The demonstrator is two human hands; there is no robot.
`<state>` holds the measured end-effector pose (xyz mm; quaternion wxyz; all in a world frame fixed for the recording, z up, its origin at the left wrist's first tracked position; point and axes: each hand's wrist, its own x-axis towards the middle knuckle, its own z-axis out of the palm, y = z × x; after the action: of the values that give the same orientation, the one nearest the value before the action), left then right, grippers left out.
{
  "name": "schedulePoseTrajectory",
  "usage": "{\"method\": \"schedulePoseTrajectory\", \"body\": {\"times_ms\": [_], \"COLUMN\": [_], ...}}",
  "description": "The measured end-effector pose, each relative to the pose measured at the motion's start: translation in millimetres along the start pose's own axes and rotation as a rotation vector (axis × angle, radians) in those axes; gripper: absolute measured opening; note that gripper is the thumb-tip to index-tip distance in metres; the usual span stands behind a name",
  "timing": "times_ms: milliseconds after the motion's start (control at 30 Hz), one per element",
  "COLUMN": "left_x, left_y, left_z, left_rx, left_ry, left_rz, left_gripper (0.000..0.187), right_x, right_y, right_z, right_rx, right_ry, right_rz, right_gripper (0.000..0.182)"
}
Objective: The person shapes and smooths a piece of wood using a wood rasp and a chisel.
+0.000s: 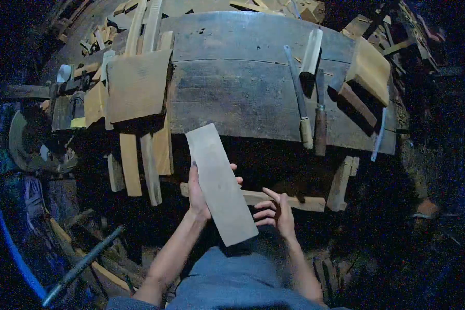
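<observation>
A pale, flat wooden board [222, 186] is held at a slant in front of my body, off the workbench. My left hand [197, 199] grips it from its left edge, thumb along that side and fingertips showing past the right edge. Just right of the board's lower half is my right hand [281, 214], its fingers loosely spread and partly bent. Nothing is in that hand, and it appears apart from the board.
On the dark workbench [217, 98], a wide wooden block [138, 85] lies left, over long strips. Toward the right are a long file-like tool [297, 88], another wooden-handled tool [321, 126], a pale grooved piece [311, 54] and a thick block [371, 67]. Below runs a wooden rail [305, 203].
</observation>
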<state>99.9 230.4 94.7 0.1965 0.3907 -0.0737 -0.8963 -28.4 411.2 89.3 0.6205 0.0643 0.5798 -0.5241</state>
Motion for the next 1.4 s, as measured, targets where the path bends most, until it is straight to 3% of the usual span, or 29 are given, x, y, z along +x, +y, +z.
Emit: {"method": "schedulePoseTrajectory", "body": {"times_ms": [300,400,467,600,667,733,767,833,900,933,1000,1133,1300,1400], "left_x": [-1.7,-2.7,-3.3,-2.5,7.0,37.5,17.8,-2.3,-5.5,-9.5,-26.7,-21.4,10.4,12.6], "left_y": [-3.1,-5.2,-6.0,-10.9,-4.9,17.6,36.3,53.1,52.9,51.4,51.6,48.8,59.9,58.4], "left_z": [9.3,15.0,24.7,43.4,43.6,28.3,66.4,115.8,131.3,138.6,158.1,163.7,140.2,140.5], "left_rx": [0.034,0.034,0.062,0.225,0.153,0.673,0.566,0.459,0.739,0.736,0.56,0.44,0.382,0.427], "left_ry": [-0.043,-0.12,-0.179,-0.296,-0.382,-0.348,-0.314,-0.283,-0.185,-0.193,-0.189,-0.223,-0.287,-0.28], "left_rz": [0.013,0.004,0.034,0.133,0.124,0.355,0.386,0.424,0.76,0.769,0.56,0.609,0.385,0.429], "left_gripper": [0.074,0.071,0.069,0.07,0.065,0.056,0.048,0.04,0.03,0.03,0.023,0.022,0.031,0.032], "right_x": [2.5,-11.1,-18.8,-41.6,-49.5,-59.8,-43.9,-25.5,-25.4,-25.8,-28.3,-25.0,-11.2,-8.7], "right_y": [5.7,-2.9,-12.7,-34.0,-40.0,-52.6,-43.3,-31.2,-33.3,-35.3,-37.7,-34.5,-32.8,-33.8], "right_z": [6.6,14.9,23.3,42.2,35.9,36.3,20.0,-7.9,-13.6,-15.2,-14.4,-19.4,-28.9,-34.1], "right_rx": [0.009,0.013,-0.482,-0.514,-0.49,-0.673,-0.49,-0.5,-0.476,-0.493,-0.511,-0.503,-0.518,-0.451], "right_ry": [-0.001,-0.106,-0.184,-0.127,-0.144,-0.005,-0.146,-0.162,-0.203,-0.195,-0.184,-0.165,-0.162,-0.2], "right_rz": [-0.003,-0.039,-0.204,-0.369,-0.332,-0.488,-0.486,-0.616,-0.625,-0.651,-0.688,-0.723,-0.737,-0.672], "right_gripper": [0.059,0.051,0.049,0.055,0.056,0.056,0.056,0.06,0.062,0.063,0.064,0.066,0.069,0.07]}}
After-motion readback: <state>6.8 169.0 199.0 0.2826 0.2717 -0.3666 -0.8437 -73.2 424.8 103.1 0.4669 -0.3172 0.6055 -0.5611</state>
